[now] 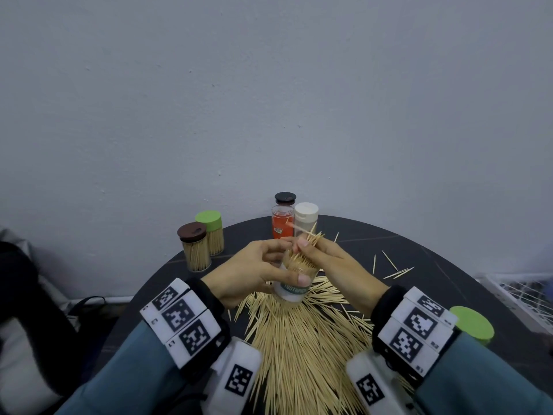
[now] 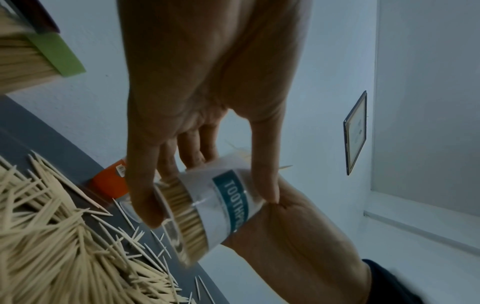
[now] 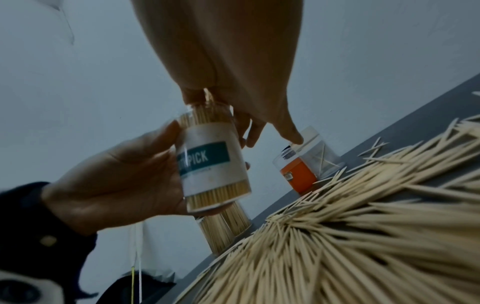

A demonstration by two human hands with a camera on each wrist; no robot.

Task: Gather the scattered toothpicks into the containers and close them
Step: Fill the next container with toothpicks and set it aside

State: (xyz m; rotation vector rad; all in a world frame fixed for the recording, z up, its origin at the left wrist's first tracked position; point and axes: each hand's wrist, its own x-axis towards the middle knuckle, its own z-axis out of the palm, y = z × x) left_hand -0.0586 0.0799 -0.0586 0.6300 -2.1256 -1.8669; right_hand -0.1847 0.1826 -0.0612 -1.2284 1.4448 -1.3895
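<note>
My left hand (image 1: 287, 265) grips a clear toothpick jar (image 1: 294, 284) with a white and teal label, tilted above the dark round table (image 1: 434, 265). The jar (image 2: 223, 205) is packed with toothpicks and has no lid. At its mouth, my right hand (image 1: 308, 244) pinches a small bundle of toothpicks (image 1: 314, 236), whose tips fan out past the fingers. In the right wrist view the bundle's ends enter the jar (image 3: 213, 164). A large pile of loose toothpicks (image 1: 299, 339) lies under both hands. A loose green lid (image 1: 472, 324) sits at the right, by my right wrist.
Two full closed jars stand at the back left, one brown-lidded (image 1: 194, 250), one green-lidded (image 1: 213, 232). Behind my hands are an orange-labelled jar (image 1: 281, 226), a black lid (image 1: 285, 198) and a white-capped jar (image 1: 305, 218). Stray toothpicks (image 1: 395, 271) lie at the right. A wire basket (image 1: 514, 295) is beyond the table.
</note>
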